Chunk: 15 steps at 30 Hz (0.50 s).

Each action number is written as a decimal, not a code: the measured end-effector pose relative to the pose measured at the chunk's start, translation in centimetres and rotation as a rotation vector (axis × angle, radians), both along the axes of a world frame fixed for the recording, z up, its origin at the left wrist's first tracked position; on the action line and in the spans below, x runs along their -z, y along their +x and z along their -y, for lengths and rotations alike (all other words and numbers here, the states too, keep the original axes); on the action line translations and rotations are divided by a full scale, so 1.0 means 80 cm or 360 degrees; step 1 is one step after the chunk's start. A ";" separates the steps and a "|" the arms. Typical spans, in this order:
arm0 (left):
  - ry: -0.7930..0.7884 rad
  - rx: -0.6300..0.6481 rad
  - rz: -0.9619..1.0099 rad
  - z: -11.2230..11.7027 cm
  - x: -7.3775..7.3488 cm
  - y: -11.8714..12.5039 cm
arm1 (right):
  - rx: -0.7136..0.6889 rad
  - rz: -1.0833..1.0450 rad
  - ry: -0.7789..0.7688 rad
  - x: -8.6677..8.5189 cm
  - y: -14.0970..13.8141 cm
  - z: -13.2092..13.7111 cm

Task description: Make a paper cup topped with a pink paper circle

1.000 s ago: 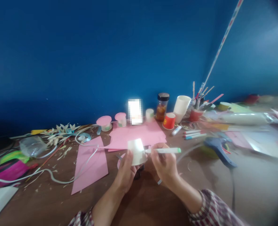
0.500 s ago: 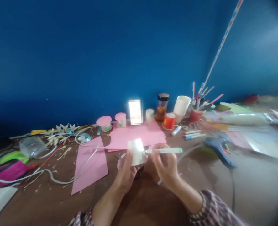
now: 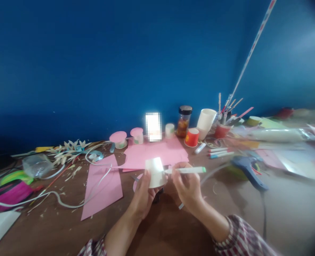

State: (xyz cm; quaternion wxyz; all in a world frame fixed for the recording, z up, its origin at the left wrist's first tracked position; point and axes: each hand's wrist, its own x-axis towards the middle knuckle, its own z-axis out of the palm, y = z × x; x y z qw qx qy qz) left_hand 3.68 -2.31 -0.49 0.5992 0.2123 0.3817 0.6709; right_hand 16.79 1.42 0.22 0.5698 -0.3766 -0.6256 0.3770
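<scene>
The upper two thirds of the frame are filled by a deep blue wall (image 3: pixel 120 64), and the lower third is taken up by a brown table (image 3: pixel 159 227) strewn with craft material. A pink paper sheet (image 3: pixel 102 188) is laid flat left of centre, and further pink sheets (image 3: pixel 154 153) are spread just behind the hands. A blue glue gun (image 3: pixel 246 169) is seen lying at centre right, blurred. Just below the middle of the frame, the left hand (image 3: pixel 142 197) is raised above the table with its fingers closed around a small white paper cup (image 3: pixel 155 172), which is held with its narrower end uppermost, over the near edge of the pink sheets. Just to the right, the right hand (image 3: pixel 188 186) is closed on a white marker (image 3: pixel 186 170) with a green end; the marker is held nearly level, its tip set against the cup's right side. Against the wall, a dark-lidded jar (image 3: pixel 184 121) and a red cup (image 3: pixel 191 137) are stood close together.
</scene>
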 end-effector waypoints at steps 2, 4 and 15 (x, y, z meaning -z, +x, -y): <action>0.0003 0.0006 0.0002 0.000 0.000 0.000 | -0.0001 0.0005 -0.0003 0.001 0.000 0.000; -0.0004 -0.0002 0.0015 0.000 0.001 0.000 | -0.0008 0.0011 -0.0004 0.001 0.000 0.000; -0.0010 -0.0018 0.0033 -0.001 0.003 -0.001 | -0.0015 0.0032 -0.0030 -0.004 0.001 0.002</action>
